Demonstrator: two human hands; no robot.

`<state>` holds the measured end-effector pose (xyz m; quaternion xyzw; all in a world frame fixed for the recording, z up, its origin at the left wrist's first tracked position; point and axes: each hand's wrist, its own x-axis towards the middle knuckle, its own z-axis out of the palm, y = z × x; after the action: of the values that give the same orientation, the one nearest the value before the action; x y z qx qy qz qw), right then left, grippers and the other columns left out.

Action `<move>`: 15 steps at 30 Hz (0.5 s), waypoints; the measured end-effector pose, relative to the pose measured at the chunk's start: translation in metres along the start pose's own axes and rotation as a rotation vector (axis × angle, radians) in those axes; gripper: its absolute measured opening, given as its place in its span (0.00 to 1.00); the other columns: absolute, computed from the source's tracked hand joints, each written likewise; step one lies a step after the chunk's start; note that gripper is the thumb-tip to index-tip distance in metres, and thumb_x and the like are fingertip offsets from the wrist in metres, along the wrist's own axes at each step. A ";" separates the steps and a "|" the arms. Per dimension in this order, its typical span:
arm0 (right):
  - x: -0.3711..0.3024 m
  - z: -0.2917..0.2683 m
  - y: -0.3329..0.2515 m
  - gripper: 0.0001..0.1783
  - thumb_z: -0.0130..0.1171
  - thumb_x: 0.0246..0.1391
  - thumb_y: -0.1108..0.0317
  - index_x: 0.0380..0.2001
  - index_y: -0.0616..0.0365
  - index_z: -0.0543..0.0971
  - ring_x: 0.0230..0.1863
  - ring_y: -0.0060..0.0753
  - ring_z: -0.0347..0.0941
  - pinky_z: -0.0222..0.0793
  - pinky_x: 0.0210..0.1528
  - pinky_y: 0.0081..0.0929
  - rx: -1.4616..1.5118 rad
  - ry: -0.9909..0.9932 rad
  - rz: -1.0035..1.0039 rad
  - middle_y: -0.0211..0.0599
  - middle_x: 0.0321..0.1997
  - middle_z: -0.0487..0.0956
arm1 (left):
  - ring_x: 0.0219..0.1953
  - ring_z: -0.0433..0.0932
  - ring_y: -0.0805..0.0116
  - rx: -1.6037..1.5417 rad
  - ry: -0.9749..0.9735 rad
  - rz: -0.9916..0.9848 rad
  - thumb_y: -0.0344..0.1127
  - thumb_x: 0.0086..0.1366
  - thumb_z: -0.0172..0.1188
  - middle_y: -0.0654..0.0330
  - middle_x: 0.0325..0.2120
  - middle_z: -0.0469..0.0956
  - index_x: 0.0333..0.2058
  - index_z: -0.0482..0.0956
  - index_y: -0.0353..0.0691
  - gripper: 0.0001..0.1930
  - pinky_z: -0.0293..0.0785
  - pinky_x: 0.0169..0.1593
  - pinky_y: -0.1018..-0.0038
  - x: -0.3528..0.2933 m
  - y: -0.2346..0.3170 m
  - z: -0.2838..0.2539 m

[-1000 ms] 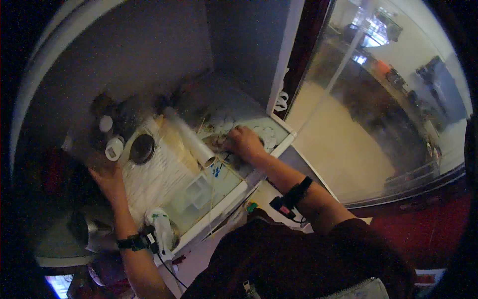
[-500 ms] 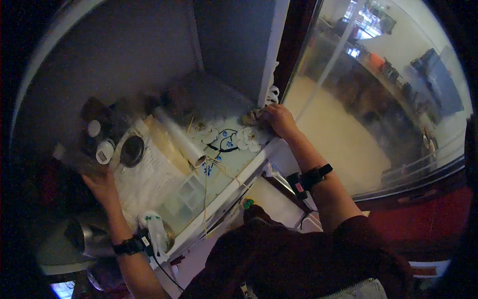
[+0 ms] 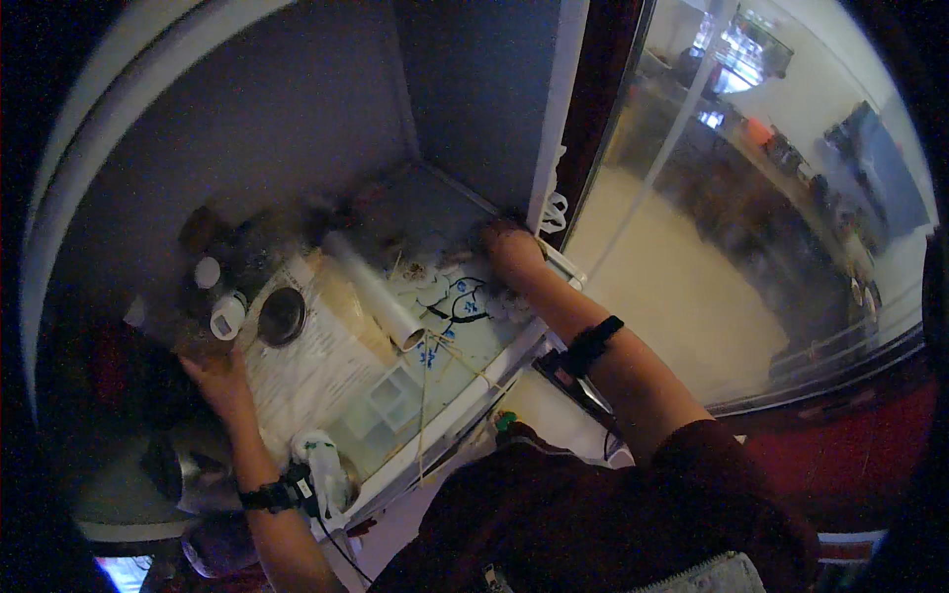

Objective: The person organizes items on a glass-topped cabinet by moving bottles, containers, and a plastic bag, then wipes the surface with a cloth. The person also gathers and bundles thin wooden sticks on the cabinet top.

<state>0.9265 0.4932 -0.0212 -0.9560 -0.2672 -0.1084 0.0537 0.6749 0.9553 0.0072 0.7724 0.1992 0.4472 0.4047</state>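
Observation:
My left hand [image 3: 225, 387] is at the left of the cabinet shelf, thumb and fingers apart. It lies beside a small white-lidded container [image 3: 228, 314] and some dim clutter; its fingertips are partly hidden. My right hand [image 3: 516, 255] reaches to the back right of the shelf, by the cabinet's side edge. Its fingers curl over a dark crumpled rag [image 3: 507, 219], which is mostly in shadow. The shelf top [image 3: 445, 341] is pale, with blue and white flowers. Close to my left hand, a round dark lid [image 3: 282, 316] rests on printed paper [image 3: 308, 381].
A white tube [image 3: 381, 301] lies across the shelf, near thin sticks [image 3: 450, 351] and a clear divided tray [image 3: 390, 397]. A white patterned bag [image 3: 318, 463] sits at the front left corner. To the right stands a glass panel [image 3: 643, 267].
My right hand has moved left and deeper into the cabinet with the crumpled rag, away from the front corner. My left hand has stayed beside the white-lidded container. The view has shifted slightly.

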 end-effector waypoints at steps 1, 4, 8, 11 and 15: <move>-0.001 0.007 0.000 0.11 0.51 0.53 0.64 0.36 0.57 0.78 0.41 0.47 0.76 0.74 0.44 0.42 -0.018 -0.057 -0.003 0.43 0.40 0.77 | 0.65 0.61 0.55 -0.040 0.006 -0.016 0.22 0.56 0.64 0.46 0.65 0.58 0.68 0.41 0.34 0.48 0.56 0.68 0.65 -0.001 0.005 0.000; -0.029 0.013 0.000 0.13 0.51 0.54 0.65 0.39 0.59 0.78 0.43 0.47 0.76 0.75 0.44 0.42 -0.100 0.000 0.041 0.44 0.41 0.78 | 0.65 0.61 0.56 0.094 -0.016 0.002 0.22 0.56 0.64 0.47 0.65 0.58 0.68 0.41 0.35 0.48 0.57 0.67 0.65 -0.009 0.020 -0.002; -0.074 -0.014 -0.010 0.13 0.49 0.57 0.66 0.41 0.57 0.77 0.46 0.49 0.75 0.73 0.46 0.42 -0.298 0.113 -0.102 0.45 0.42 0.78 | 0.65 0.61 0.56 -0.036 0.005 -0.012 0.22 0.56 0.64 0.46 0.65 0.58 0.69 0.42 0.35 0.47 0.58 0.67 0.65 -0.016 0.029 0.001; -0.089 -0.030 -0.029 0.13 0.48 0.57 0.68 0.43 0.55 0.77 0.46 0.51 0.72 0.71 0.48 0.40 0.391 -0.160 0.083 0.46 0.44 0.77 | 0.66 0.61 0.56 -0.216 -0.012 -0.037 0.23 0.57 0.64 0.46 0.65 0.58 0.69 0.42 0.35 0.47 0.58 0.67 0.65 -0.011 0.023 0.004; -0.066 -0.038 -0.020 0.16 0.49 0.55 0.70 0.47 0.52 0.77 0.50 0.52 0.71 0.69 0.51 0.38 0.346 0.151 -0.192 0.47 0.46 0.76 | 0.66 0.61 0.56 -0.397 -0.059 0.019 0.22 0.57 0.64 0.46 0.65 0.58 0.69 0.42 0.35 0.47 0.57 0.67 0.65 -0.006 0.018 0.005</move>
<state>0.8542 0.4712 0.0013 -0.8919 -0.3669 -0.1369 0.2261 0.6750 0.9385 0.0166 0.6919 0.0880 0.4587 0.5506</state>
